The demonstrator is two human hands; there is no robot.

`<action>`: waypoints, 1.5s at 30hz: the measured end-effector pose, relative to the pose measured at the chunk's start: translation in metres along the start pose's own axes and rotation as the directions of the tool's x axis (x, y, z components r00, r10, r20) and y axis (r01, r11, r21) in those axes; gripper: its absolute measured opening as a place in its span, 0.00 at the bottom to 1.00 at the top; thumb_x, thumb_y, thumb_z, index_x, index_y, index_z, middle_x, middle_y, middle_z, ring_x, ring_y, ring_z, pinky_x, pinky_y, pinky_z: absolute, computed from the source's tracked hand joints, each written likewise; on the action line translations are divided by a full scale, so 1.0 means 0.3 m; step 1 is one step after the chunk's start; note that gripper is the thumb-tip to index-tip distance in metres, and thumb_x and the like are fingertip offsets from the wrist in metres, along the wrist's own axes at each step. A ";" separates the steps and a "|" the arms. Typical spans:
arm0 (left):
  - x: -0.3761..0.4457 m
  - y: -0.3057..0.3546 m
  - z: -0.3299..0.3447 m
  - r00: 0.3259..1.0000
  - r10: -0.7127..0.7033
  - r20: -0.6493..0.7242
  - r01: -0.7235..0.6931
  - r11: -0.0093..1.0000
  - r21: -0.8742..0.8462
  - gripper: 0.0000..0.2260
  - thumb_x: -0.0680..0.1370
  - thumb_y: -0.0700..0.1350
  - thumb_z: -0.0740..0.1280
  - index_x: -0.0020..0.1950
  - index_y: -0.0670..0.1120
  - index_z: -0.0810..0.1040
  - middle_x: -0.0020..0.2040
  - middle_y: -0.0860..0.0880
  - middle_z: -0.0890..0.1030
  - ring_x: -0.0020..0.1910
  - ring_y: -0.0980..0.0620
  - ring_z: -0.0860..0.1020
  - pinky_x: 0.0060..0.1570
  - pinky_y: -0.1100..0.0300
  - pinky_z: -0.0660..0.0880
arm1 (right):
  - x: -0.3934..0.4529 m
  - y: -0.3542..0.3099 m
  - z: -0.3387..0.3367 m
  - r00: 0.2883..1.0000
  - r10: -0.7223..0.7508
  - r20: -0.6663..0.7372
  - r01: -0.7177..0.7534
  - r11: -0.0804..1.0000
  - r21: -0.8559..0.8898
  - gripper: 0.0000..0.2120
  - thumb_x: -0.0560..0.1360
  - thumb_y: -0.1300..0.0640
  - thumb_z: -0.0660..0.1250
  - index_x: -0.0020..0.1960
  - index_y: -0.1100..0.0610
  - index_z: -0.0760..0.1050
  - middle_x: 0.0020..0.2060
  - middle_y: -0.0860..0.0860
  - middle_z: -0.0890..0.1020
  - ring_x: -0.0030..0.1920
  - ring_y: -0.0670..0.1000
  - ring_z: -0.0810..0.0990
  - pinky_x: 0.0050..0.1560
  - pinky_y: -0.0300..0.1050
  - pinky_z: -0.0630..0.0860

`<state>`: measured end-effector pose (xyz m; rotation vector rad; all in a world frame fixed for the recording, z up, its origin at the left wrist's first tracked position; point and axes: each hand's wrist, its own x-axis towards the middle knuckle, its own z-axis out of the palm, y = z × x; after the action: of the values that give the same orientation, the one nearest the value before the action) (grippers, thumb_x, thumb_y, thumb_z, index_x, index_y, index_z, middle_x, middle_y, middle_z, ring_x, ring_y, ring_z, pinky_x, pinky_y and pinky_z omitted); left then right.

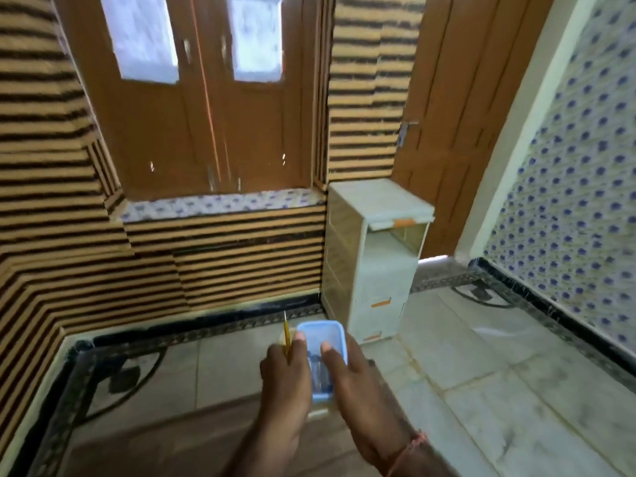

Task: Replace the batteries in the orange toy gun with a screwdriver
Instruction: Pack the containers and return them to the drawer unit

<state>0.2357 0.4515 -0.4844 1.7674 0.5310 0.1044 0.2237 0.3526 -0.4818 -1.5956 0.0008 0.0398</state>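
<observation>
I carry a small blue-rimmed plastic box [321,359] in both hands, left fingers [298,339] pinching a thin yellow-handled screwdriver [286,333] against it; the orange toy gun is out of view

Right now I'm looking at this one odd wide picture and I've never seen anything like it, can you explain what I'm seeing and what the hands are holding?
This is one view from a camera worn on a person's head, looking forward and down, so the room bends at the edges. The two bare hands are the wearer's own. Together they hold a small blue plastic box above the tiled floor. The left hand also grips a thin yellow screwdriver, pointing up. The right hand holds the box's other side. Inside are small dark items, too blurred to name. Behind stands a white drawer unit. No toy gun shows.
</observation>
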 end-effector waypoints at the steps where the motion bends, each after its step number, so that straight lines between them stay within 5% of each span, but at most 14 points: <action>1: -0.034 0.098 0.013 1.000 0.005 0.021 -0.006 1.000 0.018 0.23 0.82 0.58 0.56 0.62 0.40 0.74 0.61 0.38 0.75 0.58 0.40 0.75 0.52 0.53 0.71 | -0.011 -0.091 -0.052 1.000 0.011 -0.011 -0.011 1.000 -0.018 0.13 0.78 0.45 0.63 0.60 0.48 0.78 0.51 0.48 0.85 0.52 0.49 0.84 0.57 0.56 0.79; 3: -0.098 0.198 0.030 0.997 -0.019 0.077 0.015 0.999 0.052 0.24 0.82 0.58 0.56 0.63 0.39 0.74 0.64 0.36 0.75 0.61 0.39 0.74 0.54 0.53 0.69 | -0.045 -0.181 -0.106 0.999 0.028 -0.043 -0.031 0.998 -0.063 0.15 0.78 0.41 0.63 0.61 0.45 0.77 0.52 0.47 0.85 0.53 0.46 0.83 0.59 0.54 0.78; 5: -0.156 0.327 0.098 0.989 -0.017 0.150 0.003 0.996 0.093 0.25 0.83 0.58 0.54 0.66 0.39 0.73 0.66 0.36 0.73 0.65 0.40 0.72 0.57 0.54 0.67 | -0.067 -0.273 -0.227 0.997 -0.017 -0.079 0.009 0.994 -0.110 0.18 0.76 0.37 0.62 0.62 0.42 0.77 0.54 0.43 0.84 0.55 0.40 0.81 0.59 0.42 0.77; 7: -0.183 0.363 0.152 0.986 -0.040 0.164 0.024 0.995 0.100 0.25 0.83 0.59 0.54 0.65 0.40 0.74 0.67 0.35 0.73 0.66 0.41 0.72 0.59 0.55 0.66 | -0.083 -0.317 -0.295 0.996 -0.026 -0.087 0.020 0.998 -0.066 0.13 0.79 0.46 0.65 0.60 0.47 0.79 0.52 0.42 0.85 0.54 0.39 0.81 0.53 0.30 0.74; 15: -0.318 0.588 0.590 0.984 -0.005 0.180 0.005 1.000 0.001 0.20 0.85 0.52 0.53 0.62 0.41 0.78 0.64 0.36 0.76 0.59 0.42 0.75 0.56 0.56 0.68 | -0.011 -0.403 -0.785 0.985 -0.021 -0.169 0.020 1.000 -0.006 0.09 0.81 0.53 0.62 0.59 0.48 0.78 0.49 0.41 0.85 0.49 0.37 0.82 0.45 0.27 0.73; 18: -0.366 0.673 0.787 0.989 -0.023 0.145 0.034 0.997 -0.071 0.14 0.84 0.48 0.58 0.48 0.43 0.80 0.55 0.37 0.79 0.53 0.41 0.77 0.55 0.53 0.72 | 0.072 -0.404 -1.001 0.989 -0.020 -0.149 0.015 0.999 -0.034 0.11 0.81 0.53 0.62 0.62 0.48 0.76 0.52 0.42 0.84 0.51 0.37 0.82 0.50 0.30 0.75; 20: -0.383 0.702 0.968 0.993 -0.041 0.109 0.052 0.994 -0.100 0.14 0.83 0.47 0.60 0.41 0.46 0.79 0.52 0.37 0.80 0.52 0.40 0.79 0.58 0.49 0.74 | 0.133 -0.386 -1.180 0.992 0.004 -0.130 -0.014 0.997 -0.080 0.17 0.77 0.42 0.63 0.64 0.45 0.74 0.55 0.42 0.83 0.54 0.39 0.81 0.57 0.37 0.76; 23: -0.364 0.672 1.187 0.987 -0.129 0.091 0.141 0.980 -0.140 0.19 0.78 0.59 0.62 0.43 0.44 0.81 0.48 0.40 0.84 0.48 0.40 0.82 0.56 0.43 0.78 | 0.184 -0.387 -1.371 0.994 0.005 -0.106 -0.020 0.990 -0.140 0.29 0.68 0.31 0.60 0.64 0.43 0.74 0.55 0.43 0.83 0.54 0.41 0.81 0.60 0.46 0.77; 27: -0.375 0.661 1.456 0.981 -0.192 0.028 0.194 0.973 -0.129 0.26 0.70 0.65 0.58 0.47 0.45 0.83 0.46 0.42 0.84 0.45 0.41 0.82 0.53 0.42 0.79 | 0.260 -0.363 -1.606 0.993 0.030 -0.112 -0.043 0.992 -0.116 0.15 0.77 0.44 0.64 0.61 0.47 0.76 0.52 0.47 0.84 0.50 0.41 0.82 0.52 0.39 0.79; 35: -0.424 0.875 1.620 0.981 -0.172 -0.094 0.157 0.977 -0.141 0.15 0.82 0.49 0.60 0.48 0.40 0.81 0.42 0.40 0.81 0.41 0.41 0.80 0.41 0.52 0.76 | 0.418 -0.334 -1.764 0.972 0.154 -0.179 -0.165 0.985 -0.046 0.24 0.67 0.36 0.64 0.50 0.55 0.82 0.42 0.53 0.86 0.43 0.50 0.85 0.47 0.54 0.82; 39: -0.314 0.894 1.639 0.974 -0.208 -0.091 0.190 0.965 -0.178 0.17 0.83 0.51 0.58 0.42 0.43 0.78 0.39 0.41 0.81 0.39 0.42 0.81 0.42 0.52 0.78 | 0.527 -0.336 -1.760 0.979 0.173 -0.105 -0.176 0.984 -0.017 0.14 0.79 0.46 0.64 0.50 0.56 0.82 0.43 0.53 0.86 0.46 0.53 0.85 0.50 0.53 0.81; 45: -0.053 0.908 1.639 0.973 -0.216 -0.081 0.197 0.961 -0.192 0.20 0.83 0.53 0.58 0.44 0.40 0.80 0.39 0.40 0.83 0.39 0.41 0.83 0.43 0.49 0.81 | 0.748 -0.364 -1.692 0.977 0.210 -0.028 -0.211 0.977 -0.035 0.14 0.80 0.49 0.63 0.52 0.57 0.82 0.44 0.53 0.86 0.46 0.51 0.85 0.45 0.46 0.82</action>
<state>0.4717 -0.0428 -0.3577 1.5244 0.7533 0.0931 0.4635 -0.1463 -0.3660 -1.6283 0.1894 0.1869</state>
